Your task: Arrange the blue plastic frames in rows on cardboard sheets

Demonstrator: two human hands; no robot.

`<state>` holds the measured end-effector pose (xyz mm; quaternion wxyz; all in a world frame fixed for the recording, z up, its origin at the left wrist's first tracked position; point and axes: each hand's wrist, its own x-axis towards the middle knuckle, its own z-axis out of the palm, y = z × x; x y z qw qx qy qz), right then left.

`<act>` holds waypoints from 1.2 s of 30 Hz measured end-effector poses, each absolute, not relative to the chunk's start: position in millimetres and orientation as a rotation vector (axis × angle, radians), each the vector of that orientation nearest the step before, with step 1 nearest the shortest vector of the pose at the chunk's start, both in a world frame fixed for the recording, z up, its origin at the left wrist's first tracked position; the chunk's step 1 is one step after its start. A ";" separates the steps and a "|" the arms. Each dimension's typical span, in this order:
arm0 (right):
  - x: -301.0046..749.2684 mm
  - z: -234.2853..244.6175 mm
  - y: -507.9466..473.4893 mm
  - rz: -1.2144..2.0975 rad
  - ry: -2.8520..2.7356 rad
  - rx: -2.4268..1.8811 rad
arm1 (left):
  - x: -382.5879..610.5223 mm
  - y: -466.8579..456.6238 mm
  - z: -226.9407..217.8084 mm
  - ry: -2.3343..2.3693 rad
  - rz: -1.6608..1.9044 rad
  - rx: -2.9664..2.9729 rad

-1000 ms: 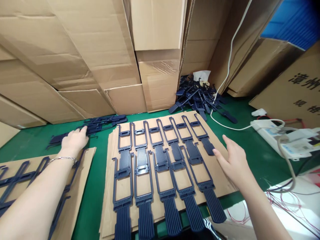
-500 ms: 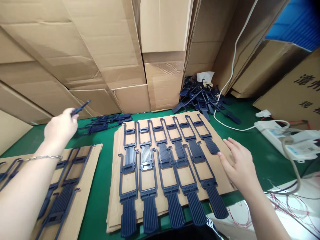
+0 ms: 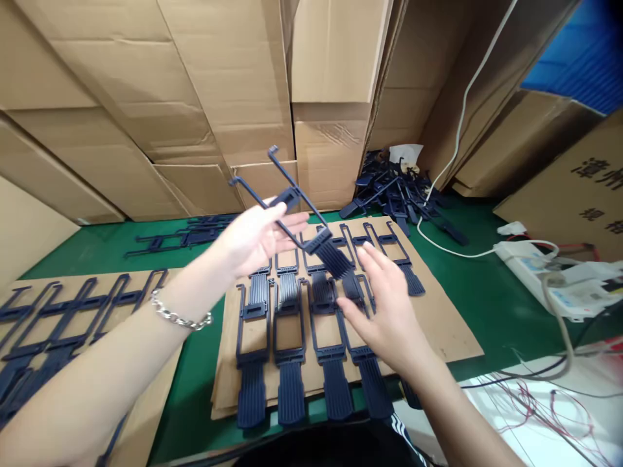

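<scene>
My left hand (image 3: 260,240) pinches a dark blue plastic bracket (image 3: 318,239) between thumb and fingers, at its sliding crosspiece. The bracket has two long hooked arms pointing up and away, and a ribbed paddle that slopes down to the right. My right hand (image 3: 389,305) is beside the paddle with thumb and fingers apart; whether a fingertip touches it I cannot tell. Beneath both hands a cardboard sheet (image 3: 448,324) carries two rows of similar brackets (image 3: 291,357), laid side by side with paddles toward me. My right hand hides part of the front row.
More brackets lie on a second cardboard sheet (image 3: 150,402) at left. Loose ones form a flat heap (image 3: 195,233) at back left and a tangled pile (image 3: 389,188) at back right. Cardboard boxes (image 3: 331,155) wall the green table (image 3: 195,389). A white cable (image 3: 460,123) leads to a power strip (image 3: 535,272).
My left hand has brought the bracket from the far left over the middle sheet. My right hand has moved left from the sheet's right edge toward the bracket's paddle.
</scene>
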<state>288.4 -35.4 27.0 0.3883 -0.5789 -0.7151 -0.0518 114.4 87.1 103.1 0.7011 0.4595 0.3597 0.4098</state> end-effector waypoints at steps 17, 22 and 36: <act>297.7 21.2 -47.8 0.246 -1.675 -1.719 | 147.6 21.3 72.7 0.721 0.685 0.705; 309.0 16.4 -48.7 0.148 -1.666 -1.699 | 169.0 10.7 61.7 0.650 0.642 0.687; 402.9 -24.1 -93.5 0.178 -1.150 -2.394 | 104.2 35.8 61.6 0.783 0.215 1.244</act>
